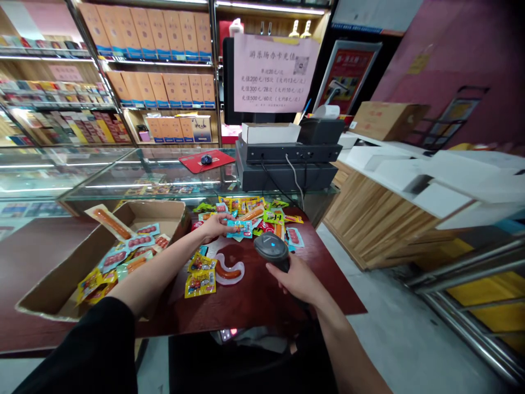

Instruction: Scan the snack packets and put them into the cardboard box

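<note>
My right hand [298,276] is wrapped round the handle of a dark barcode scanner [271,249], its head turned towards a pile of snack packets. At the near edge of that pile, my left hand [214,227] pinches a blue snack packet [241,229] at its left end. Around it lie yellow, green and red packets [273,216] and wrapped sausages. Closer to me, yellow packets [200,282] rest beside a curved sausage in clear wrap [229,272]. Under my left forearm, an open cardboard box [45,279] holds more wrapped sausages and packets, partly hidden by the arm.
A glass display counter [102,178] runs behind the dark red table [328,284]. On it stand a cash drawer [287,176], a screen with a pink paper notice [273,74] and a red mouse mat [188,162]. Cables hang near the pile. White boxes top the wooden cabinet [361,219] at right.
</note>
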A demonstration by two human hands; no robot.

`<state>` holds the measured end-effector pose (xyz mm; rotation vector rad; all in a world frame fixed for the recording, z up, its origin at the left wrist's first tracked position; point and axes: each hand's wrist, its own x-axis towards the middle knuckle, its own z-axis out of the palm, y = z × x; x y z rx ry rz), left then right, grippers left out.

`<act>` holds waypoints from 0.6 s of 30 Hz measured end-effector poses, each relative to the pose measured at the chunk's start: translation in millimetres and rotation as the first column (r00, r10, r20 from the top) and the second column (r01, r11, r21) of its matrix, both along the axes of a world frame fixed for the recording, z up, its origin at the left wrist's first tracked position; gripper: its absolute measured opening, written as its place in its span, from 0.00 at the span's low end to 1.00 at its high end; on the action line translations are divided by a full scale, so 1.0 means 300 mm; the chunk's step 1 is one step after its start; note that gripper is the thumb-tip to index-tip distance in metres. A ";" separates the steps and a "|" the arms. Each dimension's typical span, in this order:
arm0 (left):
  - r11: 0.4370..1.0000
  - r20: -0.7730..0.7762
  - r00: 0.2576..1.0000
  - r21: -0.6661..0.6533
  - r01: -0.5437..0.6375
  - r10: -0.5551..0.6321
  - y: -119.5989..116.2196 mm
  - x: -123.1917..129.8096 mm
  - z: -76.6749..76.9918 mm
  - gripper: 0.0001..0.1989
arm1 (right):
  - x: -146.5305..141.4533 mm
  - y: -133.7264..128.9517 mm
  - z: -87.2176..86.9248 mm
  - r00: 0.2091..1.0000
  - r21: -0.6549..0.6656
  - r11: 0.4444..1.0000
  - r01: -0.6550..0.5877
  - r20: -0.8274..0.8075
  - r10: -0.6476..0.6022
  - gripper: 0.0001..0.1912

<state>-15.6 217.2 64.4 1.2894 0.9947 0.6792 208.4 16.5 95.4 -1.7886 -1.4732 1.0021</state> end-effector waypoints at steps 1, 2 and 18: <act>1.000 -0.006 1.000 -0.002 -0.001 0.001 0.000 0.000 0.001 0.32 | -0.002 0.001 0.006 1.000 0.004 1.000 0.000 0.008 0.000 0.10; 1.000 -0.014 1.000 -0.003 0.002 -0.002 -0.001 -0.001 0.002 0.32 | -0.004 0.001 0.012 1.000 0.006 1.000 -0.001 0.014 0.001 0.09; 0.998 -0.023 0.998 0.005 0.056 -0.055 -0.008 0.000 -0.001 0.29 | 0.007 -0.006 -0.006 1.000 0.031 0.999 0.017 -0.020 -0.016 0.10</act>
